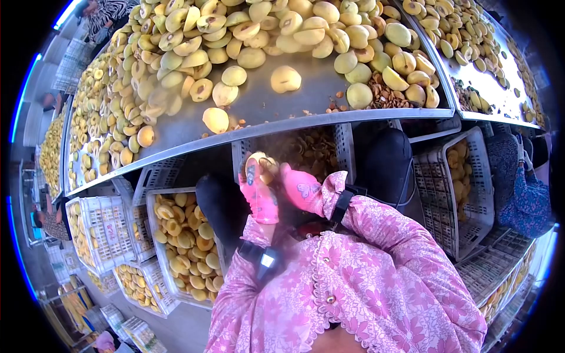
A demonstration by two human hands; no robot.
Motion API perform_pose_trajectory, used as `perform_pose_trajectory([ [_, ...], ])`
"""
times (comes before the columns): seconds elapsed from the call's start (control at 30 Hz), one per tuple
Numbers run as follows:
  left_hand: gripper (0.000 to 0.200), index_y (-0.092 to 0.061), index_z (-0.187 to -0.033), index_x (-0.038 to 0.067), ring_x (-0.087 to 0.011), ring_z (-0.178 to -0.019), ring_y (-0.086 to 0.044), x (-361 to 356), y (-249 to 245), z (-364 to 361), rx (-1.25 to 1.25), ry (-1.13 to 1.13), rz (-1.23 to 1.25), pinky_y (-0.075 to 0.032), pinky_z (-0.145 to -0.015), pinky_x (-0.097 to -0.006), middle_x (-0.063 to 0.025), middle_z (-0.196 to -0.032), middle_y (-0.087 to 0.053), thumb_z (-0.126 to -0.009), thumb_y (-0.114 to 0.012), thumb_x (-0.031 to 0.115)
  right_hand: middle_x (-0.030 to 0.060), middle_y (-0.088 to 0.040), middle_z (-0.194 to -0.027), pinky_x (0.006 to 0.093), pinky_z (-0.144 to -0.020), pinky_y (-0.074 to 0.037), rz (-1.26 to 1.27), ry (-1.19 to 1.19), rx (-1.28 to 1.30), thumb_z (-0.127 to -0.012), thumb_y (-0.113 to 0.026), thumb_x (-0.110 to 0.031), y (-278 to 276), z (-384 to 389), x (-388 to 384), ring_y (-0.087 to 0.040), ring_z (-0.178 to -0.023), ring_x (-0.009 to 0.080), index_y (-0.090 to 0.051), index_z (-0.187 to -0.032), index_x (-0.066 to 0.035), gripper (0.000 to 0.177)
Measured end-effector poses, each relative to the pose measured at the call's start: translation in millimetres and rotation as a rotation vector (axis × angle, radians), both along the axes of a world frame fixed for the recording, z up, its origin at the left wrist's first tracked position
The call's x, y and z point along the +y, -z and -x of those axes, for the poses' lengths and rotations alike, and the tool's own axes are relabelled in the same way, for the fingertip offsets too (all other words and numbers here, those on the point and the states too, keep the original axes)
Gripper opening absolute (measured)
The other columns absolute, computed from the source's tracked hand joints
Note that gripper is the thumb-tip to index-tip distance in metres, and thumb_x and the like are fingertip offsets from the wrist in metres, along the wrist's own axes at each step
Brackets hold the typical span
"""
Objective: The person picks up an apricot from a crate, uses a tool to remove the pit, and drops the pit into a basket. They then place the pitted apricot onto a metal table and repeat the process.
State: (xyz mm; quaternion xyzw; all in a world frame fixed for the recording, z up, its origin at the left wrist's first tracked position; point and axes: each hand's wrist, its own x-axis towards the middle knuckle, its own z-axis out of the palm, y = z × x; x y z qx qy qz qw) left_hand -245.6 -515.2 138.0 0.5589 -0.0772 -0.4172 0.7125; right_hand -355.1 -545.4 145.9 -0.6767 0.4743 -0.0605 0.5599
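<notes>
My left hand, in a pink glove, grips a yellow peach just below the edge of the steel table. My right hand, also in a pink glove, presses against the same peach from the right; whether it holds a tool is hidden. Both hands hover over a white crate of peach pieces. Pink flowered sleeves and dark wrist straps cover my arms.
Peach halves and a heap of pits lie on the table. White crates of halves stand on the left floor, another crate on the right. A neighbour in blue sits at right.
</notes>
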Motion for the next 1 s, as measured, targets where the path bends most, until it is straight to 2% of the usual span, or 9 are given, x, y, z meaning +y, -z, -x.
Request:
perform_pose_trajectory([
  [0.1, 0.035, -0.051, -0.118, 0.004, -0.0190, -0.095, -0.057, 0.3, -2.3, 3.2, -0.010, -0.005, 0.025, -0.051, -0.081, -0.0302, -0.0096, -0.106, -0.058, -0.088, -0.061, 0.019, 0.0175, -0.063, -0.092, 0.0392, -0.078, -0.046, -0.002, -0.024, 0.035, -0.099, -0.022, -0.031, 0.0, -1.5, 0.2, -0.061, -0.089, 0.0321, -0.051, -0.110, -0.005, 0.041],
  [0.2, 0.035, -0.051, -0.118, 0.003, -0.0185, -0.094, -0.058, 2.1, 6.5, -1.1, -0.018, 0.023, 0.055, -0.051, -0.081, -0.0298, -0.0098, -0.106, -0.058, -0.088, -0.061, 0.019, 0.0130, -0.062, -0.093, 0.0359, -0.077, -0.046, -0.078, 0.116, -0.200, -0.100, -0.024, -0.032, 14.4, -5.2, 6.2, -0.060, -0.088, 0.0254, -0.051, -0.112, -0.003, 0.042],
  [0.3, 0.035, -0.052, -0.117, 0.002, -0.0179, -0.092, -0.059, 3.4, 16.8, -6.8, -0.056, 0.038, 0.037, -0.051, -0.080, -0.0291, -0.0099, -0.105, -0.059, -0.088, -0.062, 0.019, 0.0083, -0.061, -0.095, 0.0329, -0.079, -0.044, -0.300, 0.158, -0.227, -0.099, -0.027, -0.033, -0.6, -6.5, 5.0, -0.057, -0.087, 0.0197, -0.053, -0.112, -0.002, 0.043],
  [0.47, 0.034, -0.053, -0.115, 0.002, -0.0173, -0.090, -0.059, 7.2, 16.8, -13.7, -0.016, 0.039, -0.004, -0.051, -0.078, -0.0283, -0.0099, -0.104, -0.060, -0.087, -0.062, 0.018, 0.0101, -0.062, -0.097, 0.0326, -0.085, -0.042, -0.228, 0.036, -0.228, -0.098, -0.028, -0.038, 28.3, -3.5, 3.7, -0.057, -0.089, 0.0225, -0.055, -0.111, -0.001, 0.047],
  [0.7, 0.031, -0.056, -0.112, 0.001, -0.0184, -0.088, -0.061, 5.8, 18.4, -12.9, -0.081, 0.045, -0.019, -0.051, -0.078, -0.0295, -0.0097, -0.101, -0.061, -0.088, -0.060, 0.021, 0.0178, -0.062, -0.102, 0.0377, -0.088, -0.040, -0.102, -0.040, 0.074, -0.098, -0.024, -0.038, 27.9, -8.3, -0.3, -0.058, -0.100, 0.0306, -0.056, -0.111, 0.001, 0.052],
  [0.77, 0.031, -0.057, -0.111, 0.001, -0.0188, -0.088, -0.061, 6.1, 22.7, -15.9, -0.136, 0.055, -0.026, -0.050, -0.078, -0.0301, -0.0094, -0.101, -0.061, -0.089, -0.059, 0.023, 0.0175, -0.063, -0.100, 0.0372, -0.087, -0.040, -0.047, -0.074, -0.018, -0.098, -0.024, -0.039, 90.6, -20.7, 9.2, -0.058, -0.100, 0.0298, -0.058, -0.108, 0.000, 0.053],
  [0.83, 0.032, -0.056, -0.112, 0.001, -0.0183, -0.088, -0.061, 6.6, 33.0, -21.0, -0.197, 0.054, -0.041, -0.050, -0.078, -0.0301, -0.0091, -0.101, -0.061, -0.089, -0.058, 0.023, 0.0172, -0.064, -0.097, 0.0369, -0.086, -0.041, -0.095, -0.052, -0.064, -0.097, -0.025, -0.040, 92.6, -22.5, 9.8, -0.059, -0.098, 0.0293, -0.059, -0.107, 0.000, 0.053],
  [0.9, 0.033, -0.055, -0.113, 0.000, -0.0177, -0.088, -0.060, 8.7, 33.7, -21.2, -0.171, 0.034, -0.036, -0.050, -0.078, -0.0299, -0.0088, -0.101, -0.061, -0.089, -0.058, 0.023, 0.0172, -0.064, -0.095, 0.0367, -0.084, -0.042, -0.249, 0.029, -0.064, -0.097, -0.026, -0.041, 28.4, -17.4, 1.3, -0.059, -0.096, 0.0292, -0.060, -0.105, 0.000, 0.054],
  [1.0, 0.033, -0.055, -0.113, 0.000, -0.0169, -0.089, -0.060, 6.7, 30.2, -20.0, -0.126, 0.003, 0.005, -0.050, -0.079, -0.0297, -0.0087, -0.101, -0.061, -0.089, -0.058, 0.022, 0.0139, -0.062, -0.089, 0.0334, -0.082, -0.043, -0.381, 0.102, -0.048, -0.098, -0.033, -0.029, 26.6, -19.5, -1.7, -0.059, -0.093, 0.0234, -0.046, -0.116, -0.001, 0.036],
])
